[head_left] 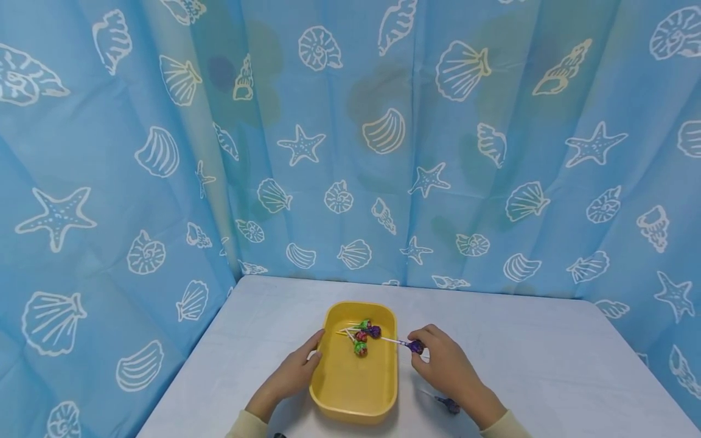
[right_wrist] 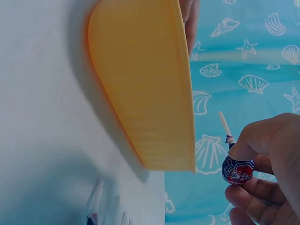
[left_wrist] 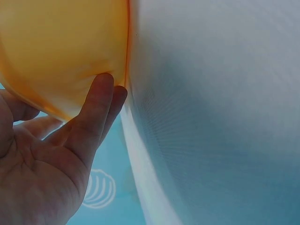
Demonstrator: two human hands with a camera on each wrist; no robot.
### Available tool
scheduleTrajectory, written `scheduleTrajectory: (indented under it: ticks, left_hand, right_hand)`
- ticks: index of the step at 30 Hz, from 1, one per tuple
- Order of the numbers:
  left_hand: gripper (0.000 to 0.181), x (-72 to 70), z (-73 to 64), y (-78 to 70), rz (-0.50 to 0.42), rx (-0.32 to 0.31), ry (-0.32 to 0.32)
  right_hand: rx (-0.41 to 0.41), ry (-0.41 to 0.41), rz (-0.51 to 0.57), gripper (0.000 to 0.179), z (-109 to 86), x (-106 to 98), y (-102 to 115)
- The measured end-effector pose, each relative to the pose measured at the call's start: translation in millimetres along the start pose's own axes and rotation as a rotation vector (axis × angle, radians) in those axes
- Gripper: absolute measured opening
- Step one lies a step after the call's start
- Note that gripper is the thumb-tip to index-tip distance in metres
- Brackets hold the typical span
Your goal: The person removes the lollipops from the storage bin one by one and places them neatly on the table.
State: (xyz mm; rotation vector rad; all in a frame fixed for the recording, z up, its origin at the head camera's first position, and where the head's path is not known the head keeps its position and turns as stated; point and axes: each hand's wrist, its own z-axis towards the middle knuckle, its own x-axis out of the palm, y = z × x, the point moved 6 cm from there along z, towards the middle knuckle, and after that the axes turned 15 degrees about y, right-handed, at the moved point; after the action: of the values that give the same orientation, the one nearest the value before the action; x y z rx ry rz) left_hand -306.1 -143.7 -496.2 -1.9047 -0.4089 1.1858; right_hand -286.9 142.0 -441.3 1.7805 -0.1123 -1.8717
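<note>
Right hand [head_left: 446, 364]: grip narrow, thumb and fingers pinching the wrapped head of a lollipop [head_left: 415, 347], dark purple-blue with a red and white patch. It is held just right of the tray [head_left: 355, 383], above rim level, stick pointing left so that in the head view its tip overlaps the tray's right rim. Left hand [head_left: 291, 372]: fingers nearly straight, laid against the tray's outer left wall. Tray yellow, oblong with rounded corners, on the white counter [head_left: 526, 359]. Inside it, toward the far end, a small cluster of four: two green lollipops [head_left: 360, 348], one red lollipop [head_left: 361, 336], one purple lollipop [head_left: 375, 331]; sticks mostly to the left. On the counter right of the tray, near its close end, a dark spare lollipop [head_left: 451, 406] lies by the right wrist; right wrist view shows several sticks [right_wrist: 116, 209] there, cut by the frame. Beyond the tray, a blue shell-print curtain [head_left: 350, 164].
</note>
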Motion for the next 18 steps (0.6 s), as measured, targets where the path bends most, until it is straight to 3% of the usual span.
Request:
scheduleTrajectory:
  ticks: [18]
  left_hand:
    - [0.053,0.7,0.4,0.8,-0.013,0.01,0.0]
  right_hand:
    - [0.119,0.043,0.04,0.023,-30.0,4.7,-19.0]
